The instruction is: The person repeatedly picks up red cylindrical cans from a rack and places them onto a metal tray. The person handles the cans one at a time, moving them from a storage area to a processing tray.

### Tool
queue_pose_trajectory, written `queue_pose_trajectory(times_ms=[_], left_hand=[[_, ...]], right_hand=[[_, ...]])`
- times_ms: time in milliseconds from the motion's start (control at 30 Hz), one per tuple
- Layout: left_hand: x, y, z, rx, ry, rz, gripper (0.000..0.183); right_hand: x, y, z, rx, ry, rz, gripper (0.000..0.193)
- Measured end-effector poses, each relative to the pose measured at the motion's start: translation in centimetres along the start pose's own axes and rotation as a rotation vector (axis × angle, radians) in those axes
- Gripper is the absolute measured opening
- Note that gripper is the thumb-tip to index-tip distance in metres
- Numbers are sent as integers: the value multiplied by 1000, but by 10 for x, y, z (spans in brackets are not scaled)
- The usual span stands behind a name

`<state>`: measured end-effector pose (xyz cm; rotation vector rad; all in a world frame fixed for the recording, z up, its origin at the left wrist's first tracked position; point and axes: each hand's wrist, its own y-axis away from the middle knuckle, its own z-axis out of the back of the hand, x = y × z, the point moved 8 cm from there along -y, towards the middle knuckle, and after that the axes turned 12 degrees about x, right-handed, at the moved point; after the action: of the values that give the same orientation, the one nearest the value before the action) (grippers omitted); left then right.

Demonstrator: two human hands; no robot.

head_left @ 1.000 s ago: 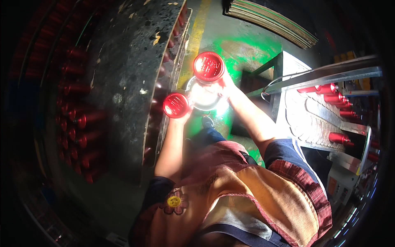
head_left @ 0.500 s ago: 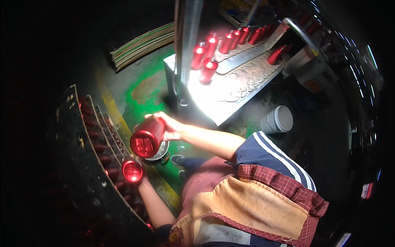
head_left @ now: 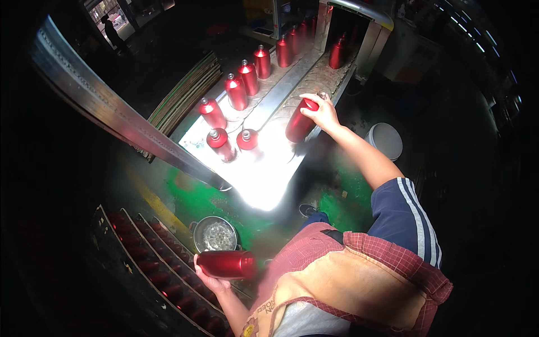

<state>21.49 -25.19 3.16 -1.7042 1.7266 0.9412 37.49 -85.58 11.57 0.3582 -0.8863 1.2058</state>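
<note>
My right hand [head_left: 321, 114] grips the top of a red metal bottle [head_left: 300, 121] and holds it upright on the bright conveyor table [head_left: 264, 174]. My left hand [head_left: 209, 279] holds a second red bottle [head_left: 227, 264] lying sideways, low near my waist. That bottle hangs just beside a small metal pot [head_left: 215, 235] on the floor. Several more red bottles [head_left: 238, 91] stand in a row on the table, running away toward a machine opening [head_left: 348, 28].
A dark slanted rack [head_left: 151, 264] with rows of red bottles lies at lower left. A long metal rail [head_left: 112, 112] crosses the upper left. A white bucket [head_left: 384, 140] stands right of the table. Stacked flat sheets [head_left: 185, 95] lie beyond the rail. Green floor lies below.
My right hand has carried its bottle from beside the rack up to the conveyor table. My left hand stays low with the other bottle, now turned sideways. The view swung toward the table.
</note>
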Motion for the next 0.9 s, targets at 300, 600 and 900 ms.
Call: queue_pose_trajectory(times_ms=[300,600,900], left_hand=[[208,-191,-514,547,-1233,-328,44],[440,-309,-632,700,-1546,-289,41],[286,-217,-530,801,-893,-88,22]], right_hand=[[-214,-243,26,177,188,-145,48],[-254,-250,118,-78,-188,205,40],[-169,-84,116,-50,-760,138,16]])
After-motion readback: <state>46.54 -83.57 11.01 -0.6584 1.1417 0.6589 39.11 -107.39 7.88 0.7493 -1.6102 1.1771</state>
